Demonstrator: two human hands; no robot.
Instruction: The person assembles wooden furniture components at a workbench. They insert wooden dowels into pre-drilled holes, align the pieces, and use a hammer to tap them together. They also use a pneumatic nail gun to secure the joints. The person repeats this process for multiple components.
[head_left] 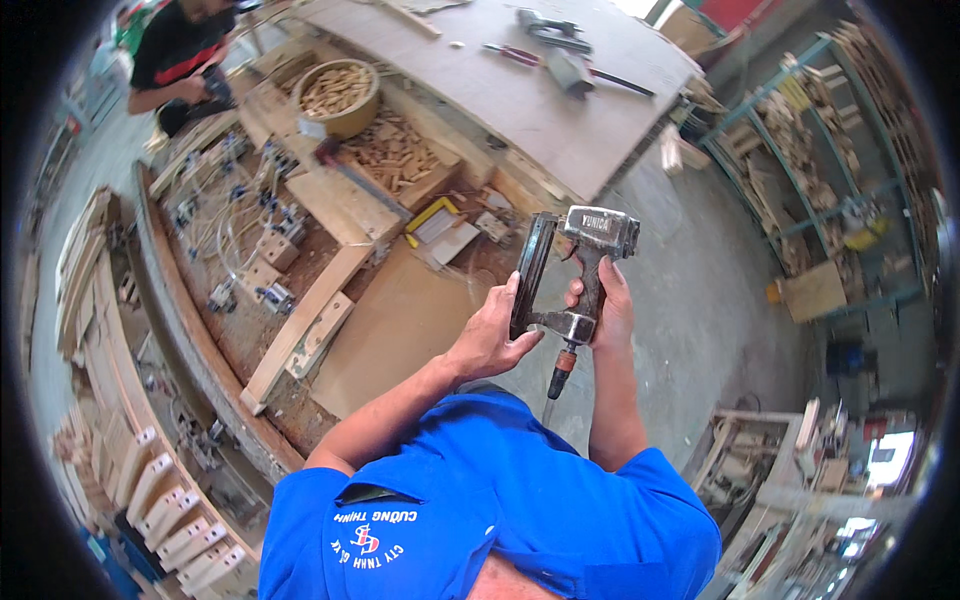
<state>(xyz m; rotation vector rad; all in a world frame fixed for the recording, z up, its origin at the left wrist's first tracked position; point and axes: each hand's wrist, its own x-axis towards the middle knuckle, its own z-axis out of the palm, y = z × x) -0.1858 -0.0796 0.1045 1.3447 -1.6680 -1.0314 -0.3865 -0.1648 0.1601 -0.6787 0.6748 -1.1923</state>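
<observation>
A dark pneumatic nail gun with a worn metal head is held up in front of my chest. My right hand wraps round its handle, with a finger near the trigger. At the lower end of its long black magazine, my left hand grips the side, thumb reaching toward the base. From the bottom of the handle hangs an orange and black air hose fitting, its thin hose running down toward my shirt.
Ahead lies a pale board with another nail gun and a screwdriver. A tub of wooden pegs and a jig bench with clamps stand to the left. A co-worker holds a tool at far left. A rack stands right.
</observation>
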